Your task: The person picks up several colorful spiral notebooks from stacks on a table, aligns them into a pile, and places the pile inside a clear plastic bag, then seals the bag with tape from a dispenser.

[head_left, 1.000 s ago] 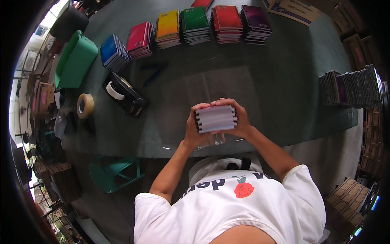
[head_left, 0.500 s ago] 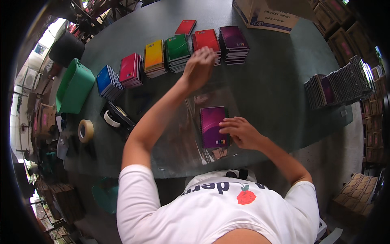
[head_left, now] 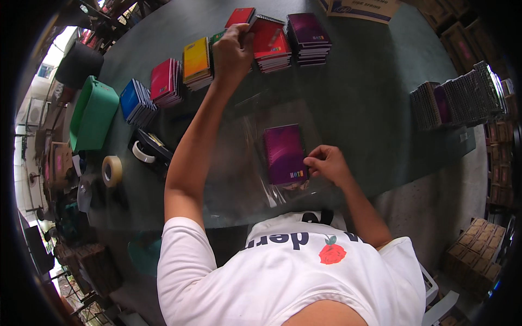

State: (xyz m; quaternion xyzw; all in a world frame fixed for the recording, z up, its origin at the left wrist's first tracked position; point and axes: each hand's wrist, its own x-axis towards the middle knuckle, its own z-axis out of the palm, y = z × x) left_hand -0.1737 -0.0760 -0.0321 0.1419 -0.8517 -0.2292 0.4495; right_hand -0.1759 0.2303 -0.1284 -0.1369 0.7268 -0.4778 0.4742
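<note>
A purple notebook lies on a clear plastic sheet in front of me. My right hand is closed, its fingertips pinching the notebook's lower right edge. My left hand reaches over the row of notebook stacks and mostly covers the green stack. Its fingers are closed at the side of a tilted red notebook, raised at the top of the red stack; the exact grip is partly hidden. Behind the hand lies a single red notebook.
The row also has blue, pink, yellow and purple stacks. At the left are a green bin, a tape roll and a tape dispenser. Spiral notebooks stand at the right; a carton is behind.
My left hand has moved left and away from me, and the red stack's top notebook is now tilted up. My right fingers have drawn together at the purple notebook's edge. The view has shifted slightly.
</note>
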